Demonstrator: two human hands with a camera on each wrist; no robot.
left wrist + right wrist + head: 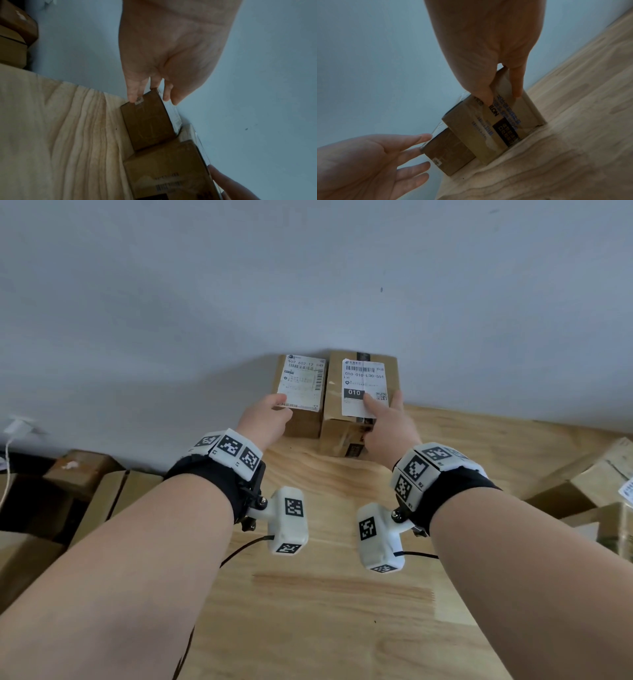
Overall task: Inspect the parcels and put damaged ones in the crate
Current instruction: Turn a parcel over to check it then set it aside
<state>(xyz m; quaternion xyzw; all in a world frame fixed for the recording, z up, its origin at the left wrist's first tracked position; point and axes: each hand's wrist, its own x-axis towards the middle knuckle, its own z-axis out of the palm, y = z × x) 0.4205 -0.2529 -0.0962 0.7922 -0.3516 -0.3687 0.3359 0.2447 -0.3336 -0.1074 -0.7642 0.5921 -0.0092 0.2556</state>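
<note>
Two brown cardboard parcels stand side by side on the wooden table point(325, 594), pushed against the wall. The smaller parcel point(303, 419) is on the left and carries a white shipping label. My left hand point(279, 407) touches its near left corner, thumb on the label, fingers straight and spread point(412, 150). The larger parcel point(342, 436), taped and labelled "010", stands on the right. My right hand point(382, 405) rests on its near right corner, thumb on the label and straight fingers point(517, 88) against the front face. No crate is in view.
The grey wall point(308, 285) rises directly behind the parcels. More cardboard boxes point(85, 484) sit below the table's left edge, and others point(589, 481) lie at the right edge. A white plug and cable point(13, 433) hang at the far left.
</note>
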